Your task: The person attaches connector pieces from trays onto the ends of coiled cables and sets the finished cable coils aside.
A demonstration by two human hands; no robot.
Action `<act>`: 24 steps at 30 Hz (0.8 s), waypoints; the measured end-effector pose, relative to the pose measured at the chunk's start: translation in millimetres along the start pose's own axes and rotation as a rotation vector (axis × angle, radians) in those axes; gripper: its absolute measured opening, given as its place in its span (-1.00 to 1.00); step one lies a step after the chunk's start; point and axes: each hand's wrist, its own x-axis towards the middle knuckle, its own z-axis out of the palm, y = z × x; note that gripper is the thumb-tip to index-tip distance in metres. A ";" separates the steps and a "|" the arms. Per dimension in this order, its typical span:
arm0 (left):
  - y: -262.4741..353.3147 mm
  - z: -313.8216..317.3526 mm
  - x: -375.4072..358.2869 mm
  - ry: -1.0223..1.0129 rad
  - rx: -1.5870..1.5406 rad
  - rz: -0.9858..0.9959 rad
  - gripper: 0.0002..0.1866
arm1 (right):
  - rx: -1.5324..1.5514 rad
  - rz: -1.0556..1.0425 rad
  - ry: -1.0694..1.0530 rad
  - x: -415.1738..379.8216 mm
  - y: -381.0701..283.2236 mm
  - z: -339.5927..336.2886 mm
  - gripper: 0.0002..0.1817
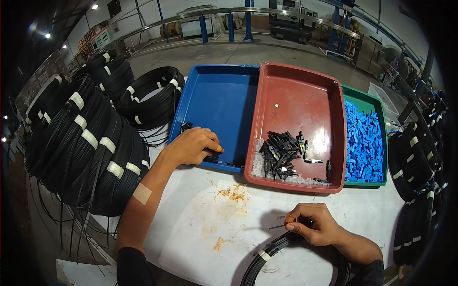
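Observation:
My left hand (194, 147) reaches over the near wall of the blue tray (224, 95), its fingers curled down among small black plastic pieces (212, 158). What lies between those fingertips is hidden, and the fingertips seem to have orange covers. My right hand (317, 224) pinches the end of a black cable (277, 227) between thumb and forefinger. That cable belongs to a coil (260, 262) bound with pale tape, resting at the table's near edge below the hand.
A red tray (305, 100) holds black connectors (281, 152) and small whitish pieces. Beside it, a green tray (385, 157) contains many blue clips (362, 143). Large black cable coils (81, 143) are stacked on the left, and more coils (410, 190) hang at right. Yellowish stains (232, 194) mark the white tabletop.

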 end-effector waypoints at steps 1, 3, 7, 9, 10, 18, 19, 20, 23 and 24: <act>-0.4 -0.1 -0.6 -0.004 -0.002 -0.001 -0.68 | 0.004 0.002 -0.001 -0.3 0.0 0.4 -0.88; -0.7 -2.7 -1.5 0.010 0.083 0.130 -0.65 | 0.019 -0.018 0.001 0.3 -0.4 0.8 -0.89; -1.3 -3.9 -1.4 -0.003 0.102 0.252 -0.67 | 0.001 0.034 -0.024 1.0 -5.9 -0.6 -0.89; -5.0 -7.6 0.7 0.001 0.141 0.269 -0.76 | 0.010 0.050 -0.027 1.6 -6.2 -0.8 -0.89; -6.4 -6.7 0.2 0.003 0.139 0.269 -0.76 | 0.008 0.052 -0.027 2.1 -6.0 -0.7 -0.89; 6.5 -8.2 -3.0 0.211 -0.237 -0.011 -0.82 | -0.100 -0.103 0.020 2.5 5.1 3.5 -0.89; 13.4 -12.5 -2.8 0.214 -0.239 0.004 -0.82 | -0.107 -0.099 0.032 2.1 5.0 3.9 -0.89; 21.5 -17.5 -3.5 0.303 -0.362 -0.053 -0.83 | -0.133 -0.109 0.038 2.1 4.3 4.7 -0.89; 42.9 -14.8 -0.3 0.516 -0.566 -0.049 -0.85 | -0.189 -0.154 0.093 -0.2 2.3 7.5 -0.90; 50.4 -9.9 0.9 0.651 -0.638 -0.012 -0.85 | -0.194 -0.167 0.116 -0.8 1.2 7.9 -0.90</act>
